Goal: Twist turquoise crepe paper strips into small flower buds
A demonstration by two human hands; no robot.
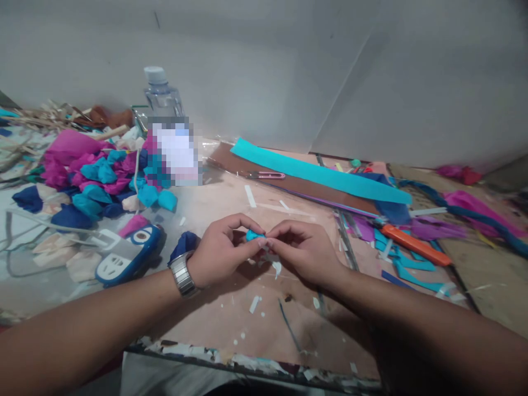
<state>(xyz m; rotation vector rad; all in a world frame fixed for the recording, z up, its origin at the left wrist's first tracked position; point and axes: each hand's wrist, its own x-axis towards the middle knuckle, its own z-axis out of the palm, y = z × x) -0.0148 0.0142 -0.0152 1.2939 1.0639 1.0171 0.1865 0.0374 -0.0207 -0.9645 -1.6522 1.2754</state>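
Note:
A small bunched piece of bright blue crepe paper [253,235] sits between my fingertips, above the middle of the table. My left hand [220,245], with a metal watch band [182,275] at the wrist, pinches it between thumb and fingers. From the other side, my right hand [307,248] has thumb and forefinger pressed together at the paper's edge. White scraps show just below my fingertips. A dark blue crepe piece [185,245] lies beside my left wrist.
At the left lies a pile of pink, blue and cream crepe pieces [94,170], with a blue-and-white power strip [132,253] in front. A bottle [163,96] stands behind. Brown and turquoise strips [322,173], pink thread snips [268,175] and an orange cutter [414,243] lie back and right.

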